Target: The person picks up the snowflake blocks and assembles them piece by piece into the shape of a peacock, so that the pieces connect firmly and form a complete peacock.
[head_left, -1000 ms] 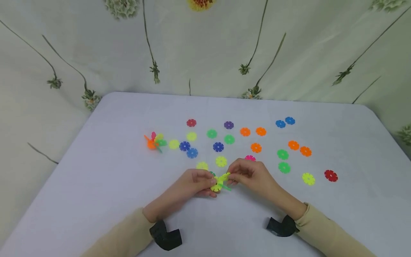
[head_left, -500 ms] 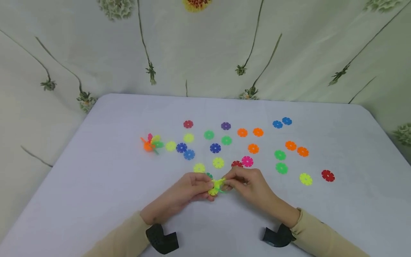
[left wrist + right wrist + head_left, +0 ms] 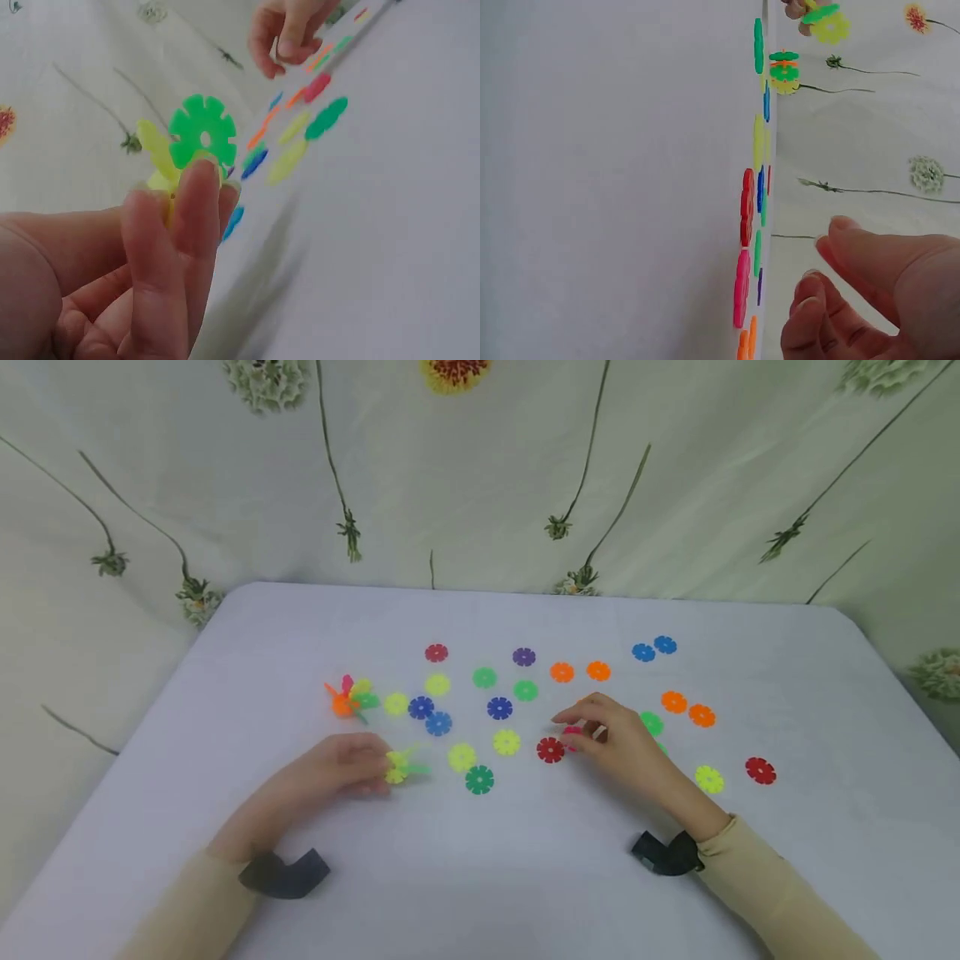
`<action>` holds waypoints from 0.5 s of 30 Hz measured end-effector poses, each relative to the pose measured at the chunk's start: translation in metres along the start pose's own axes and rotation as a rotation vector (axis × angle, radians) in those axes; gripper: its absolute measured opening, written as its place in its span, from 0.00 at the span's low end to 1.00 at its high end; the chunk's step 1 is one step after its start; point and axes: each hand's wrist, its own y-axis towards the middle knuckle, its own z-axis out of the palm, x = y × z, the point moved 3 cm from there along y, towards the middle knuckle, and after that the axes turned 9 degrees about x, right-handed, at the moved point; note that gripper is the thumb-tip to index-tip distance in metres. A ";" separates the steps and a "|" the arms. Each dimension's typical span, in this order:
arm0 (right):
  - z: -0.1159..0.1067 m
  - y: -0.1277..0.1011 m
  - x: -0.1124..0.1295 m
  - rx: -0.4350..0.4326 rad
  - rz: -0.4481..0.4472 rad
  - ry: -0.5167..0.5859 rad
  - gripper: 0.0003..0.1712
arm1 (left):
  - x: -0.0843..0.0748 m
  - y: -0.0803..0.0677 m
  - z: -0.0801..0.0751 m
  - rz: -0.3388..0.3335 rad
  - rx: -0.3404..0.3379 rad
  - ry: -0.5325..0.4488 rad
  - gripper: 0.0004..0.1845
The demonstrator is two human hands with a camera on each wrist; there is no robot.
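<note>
**Plastic discs: a loose grip and a near miss**

Yellow-green cluster (image 3: pixel 401 766) sits pinched in the left hand (image 3: pixel 341 770), at 9 o'clock from the dark green disc (image 3: pixel 479 779); held only by the fingertips (image 3: pixel 196 196), its slotted discs could, I judge, twist apart or slip; the right hand (image 3: pixel 618 739) hovers with fingers loosely bent, gripping nothing, over the pink disc (image 3: pixel 572 732), which lies on the tabletop (image 3: pixel 525 877) at 1 o'clock from the red disc (image 3: pixel 550 749); a careless pinch might nudge that neighbour.

Slotted discs (image 3: pixel 506 742): smooth, brightly coloured plastic. Table (image 3: pixel 525 877): matt white surface. Backdrop (image 3: pixel 480 468): soft printed cloth. Sleeves (image 3: pixel 780 893): beige knit fabric
</note>
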 end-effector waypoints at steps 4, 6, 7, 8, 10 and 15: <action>0.001 0.003 -0.008 0.063 0.028 -0.018 0.15 | 0.012 -0.015 -0.026 -0.040 -0.121 0.094 0.25; 0.005 0.004 -0.009 0.096 0.025 -0.022 0.16 | 0.016 -0.019 -0.035 -0.041 -0.172 0.153 0.25; 0.006 0.004 -0.010 0.114 0.027 -0.023 0.16 | 0.017 -0.021 -0.038 -0.028 -0.187 0.175 0.24; 0.008 0.005 -0.010 0.128 0.023 -0.024 0.17 | 0.018 -0.021 -0.040 -0.010 -0.200 0.196 0.24; 0.010 0.004 -0.011 0.148 0.026 -0.035 0.17 | 0.018 -0.022 -0.043 0.014 -0.235 0.269 0.22; 0.009 0.003 -0.010 0.147 0.042 -0.087 0.17 | -0.003 -0.026 -0.038 0.093 -0.459 0.551 0.14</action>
